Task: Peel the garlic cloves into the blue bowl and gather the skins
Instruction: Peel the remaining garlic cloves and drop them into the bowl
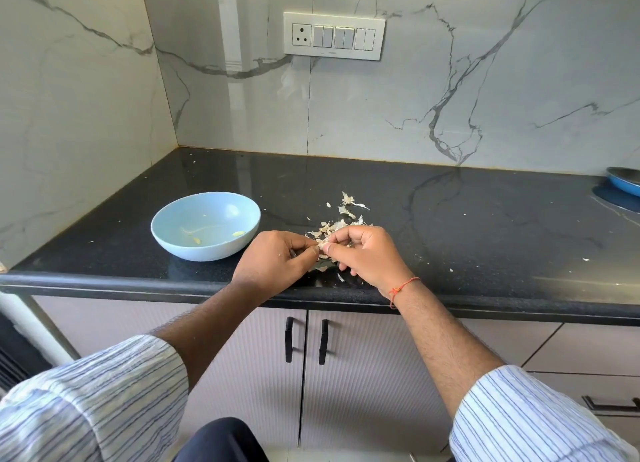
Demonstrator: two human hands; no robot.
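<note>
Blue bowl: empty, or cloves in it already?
Not empty, though nearly. The blue bowl stands upright on the counter and holds a few small pale yellow pieces on its bottom, probably peeled cloves.

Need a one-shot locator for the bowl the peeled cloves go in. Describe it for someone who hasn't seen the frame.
On the black countertop, look left of the two hands. The blue bowl is pale blue, round, with a few cloves inside, unlike the darker blue dish at the far right edge.

The bowl (205,225) sits left of the skins (341,219) (both on the counter (485,226)), hands nearest.
</note>
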